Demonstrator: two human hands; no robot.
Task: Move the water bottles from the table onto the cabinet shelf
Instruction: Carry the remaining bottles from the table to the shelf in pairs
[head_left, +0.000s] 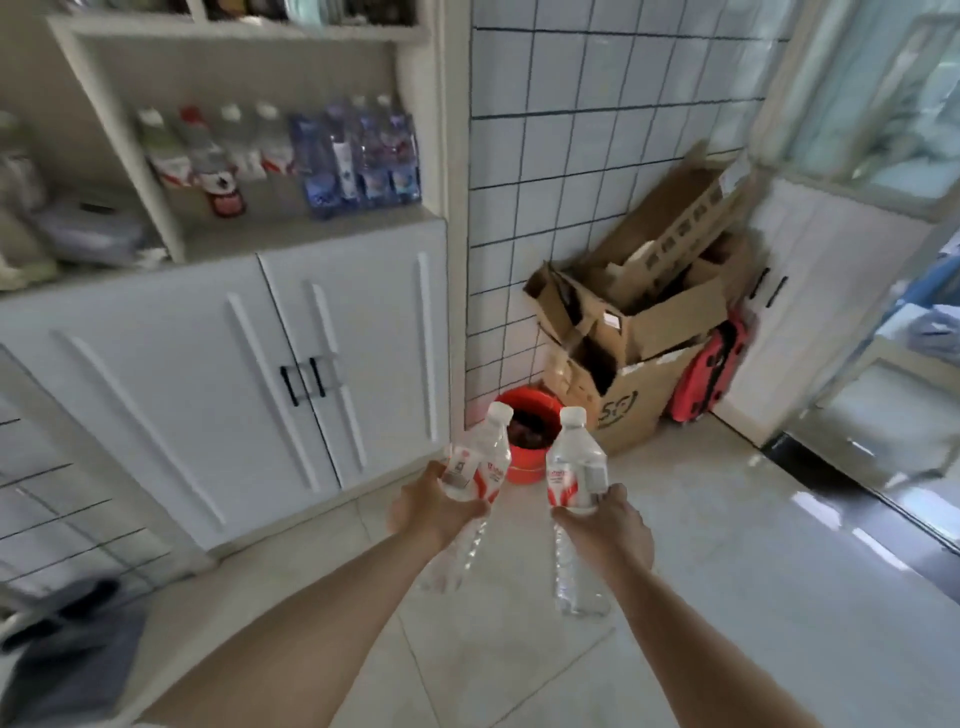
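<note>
I see my left hand (434, 506) wrapped around one water bottle (475, 467) and my right hand (608, 525) wrapped around a second bottle (575, 470), both held above the floor, caps toward the white cabinet, whose shelf (311, 228) carries a row of bottles (280, 156)

Left hand (426, 506): fingers round one water bottle (475, 467). Right hand (610, 522): fingers round second bottle (574, 470), just beside. Beyond fingertips: bucket (524, 441); cabinet shelf (311, 228) up left, bearing shelf bottles (291, 156).
</note>
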